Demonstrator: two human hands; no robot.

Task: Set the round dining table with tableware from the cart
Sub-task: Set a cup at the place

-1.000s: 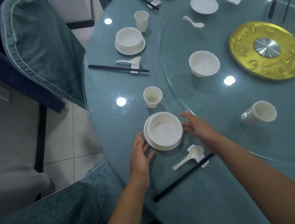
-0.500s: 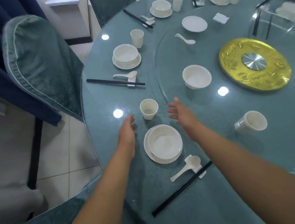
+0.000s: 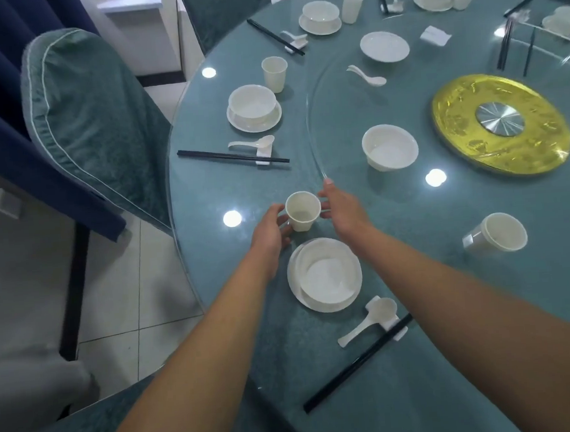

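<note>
Now my left hand (image 3: 271,232) and right hand (image 3: 339,208) flank the upright cup (image 3: 302,211) just beyond the bowl (image 3: 325,274), fingers loosely curved, touching its sides, not clearly gripping.

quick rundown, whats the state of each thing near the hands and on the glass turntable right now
left hand: fingers curled against the near cup
right hand: fingers straight, at the cup's other side
near cup: upright, empty
near bowl: upright on its saucer, empty
near spoon: on its rest, beside the chopsticks
tipped cup: lying on its side
turntable bowl: upright, empty
turntable spoon: lying loose
</note>
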